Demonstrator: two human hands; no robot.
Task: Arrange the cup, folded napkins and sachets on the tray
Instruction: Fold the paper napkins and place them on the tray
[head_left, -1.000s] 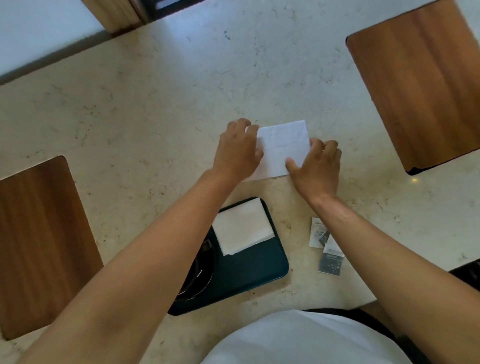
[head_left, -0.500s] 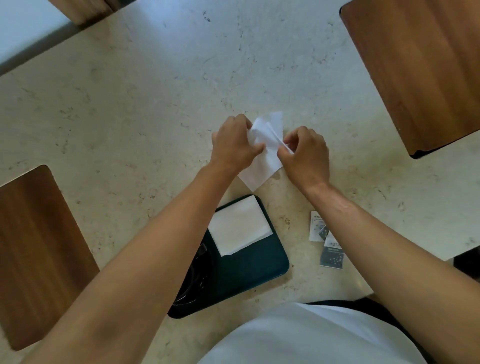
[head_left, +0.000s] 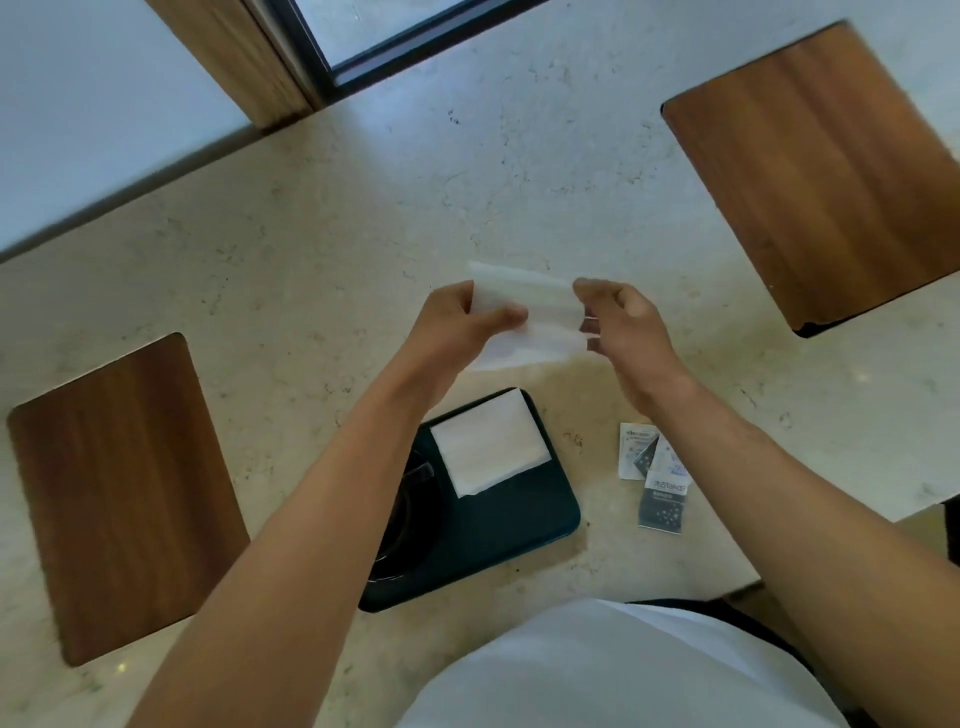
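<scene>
- Two hands hold one white napkin (head_left: 524, 322) above the desk (head_left: 311, 249): the left hand (head_left: 457, 322) pinches its left edge between thumb and fingers (head_left: 506, 315), and the right hand (head_left: 623, 325) pinches its right edge with curled fingers.
- Just below the hands, nearer the person, a folded napkin (head_left: 491, 449) lies on the dark tray (head_left: 519, 519).
- Left of it, a dark cup (head_left: 410, 514) sits largely hidden by the left forearm.
- Below the right hand, sachets (head_left: 657, 478) lie on the desk beside the tray.
</scene>
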